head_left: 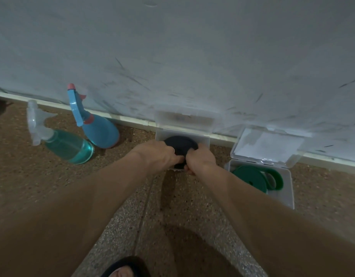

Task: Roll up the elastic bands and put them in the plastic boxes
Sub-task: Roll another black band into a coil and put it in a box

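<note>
We have both hands on the rolled black band (pixel 180 145), which sits in the open clear box (pixel 204 139) on the floor against the wall. Our left hand (pixel 158 154) grips its left edge, our right hand (pixel 200 157) pinches its near right edge — fingers curled on both. The band lies just ahead of the knuckles, so, we judge, pressing down seats it. The green band (pixel 250 176) already lies in the right-hand box (pixel 288 188).

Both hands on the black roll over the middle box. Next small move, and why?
Probably press the rolled black band down flat into the open clear box, then let go. Left hand and right hand both grip it, and it sits above the rim.
</note>
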`<state>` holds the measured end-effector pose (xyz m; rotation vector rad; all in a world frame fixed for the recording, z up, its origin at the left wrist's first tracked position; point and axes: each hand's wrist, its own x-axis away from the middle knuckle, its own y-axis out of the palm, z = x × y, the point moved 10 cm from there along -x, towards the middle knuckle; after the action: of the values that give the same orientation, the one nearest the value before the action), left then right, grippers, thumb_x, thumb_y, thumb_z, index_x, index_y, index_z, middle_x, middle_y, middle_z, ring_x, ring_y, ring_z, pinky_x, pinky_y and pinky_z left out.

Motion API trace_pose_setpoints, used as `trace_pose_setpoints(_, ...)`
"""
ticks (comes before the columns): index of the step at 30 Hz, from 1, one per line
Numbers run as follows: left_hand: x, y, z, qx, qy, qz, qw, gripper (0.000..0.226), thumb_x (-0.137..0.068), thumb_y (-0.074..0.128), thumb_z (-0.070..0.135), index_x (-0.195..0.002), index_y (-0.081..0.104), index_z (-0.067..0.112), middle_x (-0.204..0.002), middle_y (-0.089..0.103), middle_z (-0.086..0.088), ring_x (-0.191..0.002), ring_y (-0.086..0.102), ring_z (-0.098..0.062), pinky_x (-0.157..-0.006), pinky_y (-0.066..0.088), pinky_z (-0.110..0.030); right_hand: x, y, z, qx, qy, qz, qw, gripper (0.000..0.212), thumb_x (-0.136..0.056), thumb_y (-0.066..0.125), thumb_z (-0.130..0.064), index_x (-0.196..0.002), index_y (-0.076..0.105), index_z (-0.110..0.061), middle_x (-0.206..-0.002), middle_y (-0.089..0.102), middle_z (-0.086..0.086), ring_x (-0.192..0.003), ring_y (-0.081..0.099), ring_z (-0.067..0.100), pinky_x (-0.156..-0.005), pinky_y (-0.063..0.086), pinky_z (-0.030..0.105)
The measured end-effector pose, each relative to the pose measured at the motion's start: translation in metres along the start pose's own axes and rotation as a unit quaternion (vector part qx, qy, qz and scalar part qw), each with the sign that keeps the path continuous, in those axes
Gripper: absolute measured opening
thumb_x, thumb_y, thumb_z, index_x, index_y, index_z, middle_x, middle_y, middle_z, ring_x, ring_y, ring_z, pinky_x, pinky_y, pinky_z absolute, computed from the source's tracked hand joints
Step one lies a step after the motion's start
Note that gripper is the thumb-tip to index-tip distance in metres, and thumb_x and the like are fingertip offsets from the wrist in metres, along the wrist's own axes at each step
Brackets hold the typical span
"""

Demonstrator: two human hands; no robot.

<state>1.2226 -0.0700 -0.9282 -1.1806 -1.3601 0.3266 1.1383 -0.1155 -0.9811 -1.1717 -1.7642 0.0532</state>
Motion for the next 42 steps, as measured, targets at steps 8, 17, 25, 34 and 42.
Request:
trace_pose_setpoints(8,-0.008,-0.004,0.0,-0.001,0.005,-0.011,1.0,0.041,-0.108,0.04,0.026,-0.149,0.035,0.028,-0.121,0.064,-0.011,-0.101,0.067,-0.031,-0.07,0.043,-0.037,0.01,-0.011,-0.024,0.234,-0.087,-0.059,0.967,0.032,-0.104,0.048,-0.016,-0.127,0.061,0.001,-0.128,0.064,0.021,-0.12,0.063,0.038,-0.088,0.05,0.039)
trace_pose_setpoints(17,-0.01,-0.005,0.0,-0.015,0.001,0.002,1.0,0.034,-0.107,0.045,0.032,-0.14,0.044,0.026,-0.111,0.069,-0.007,-0.095,0.069,-0.026,-0.071,0.047,-0.037,0.012,-0.006,-0.033,0.435,-0.146,-0.041,0.887,0.029,-0.103,0.054,-0.015,-0.126,0.063,-0.001,-0.12,0.066,0.015,-0.111,0.065,0.03,-0.076,0.045,0.032)
trace_pose_setpoints(25,-0.014,0.0,0.0,-0.002,-0.004,-0.012,1.0,0.044,-0.106,0.045,0.035,-0.148,0.037,0.028,-0.115,0.067,-0.008,-0.099,0.068,-0.027,-0.071,0.047,-0.038,0.013,-0.025,-0.029,0.336,-0.159,-0.002,0.928,0.034,-0.106,0.04,-0.011,-0.137,0.04,0.002,-0.127,0.059,0.023,-0.117,0.061,0.039,-0.08,0.042,0.038)
trace_pose_setpoints(34,-0.012,0.0,0.001,-0.007,0.0,-0.016,1.0,0.042,-0.108,0.041,0.037,-0.149,0.036,0.028,-0.122,0.065,-0.008,-0.104,0.066,-0.027,-0.069,0.041,-0.035,0.018,-0.032,-0.039,0.388,-0.223,0.05,0.893,0.032,-0.106,0.047,-0.019,-0.137,0.048,-0.019,-0.116,0.067,0.014,-0.104,0.067,0.033,-0.077,0.051,0.04)
trace_pose_setpoints(42,-0.008,-0.001,0.0,-0.006,-0.001,-0.009,1.0,0.039,-0.108,0.038,0.037,-0.146,0.037,0.027,-0.123,0.064,-0.009,-0.105,0.065,-0.029,-0.069,0.04,-0.035,0.031,-0.035,-0.03,0.507,-0.253,0.055,0.822,0.029,-0.106,0.044,-0.013,-0.134,0.049,-0.019,-0.116,0.069,0.01,-0.095,0.067,0.029,-0.07,0.042,0.037)
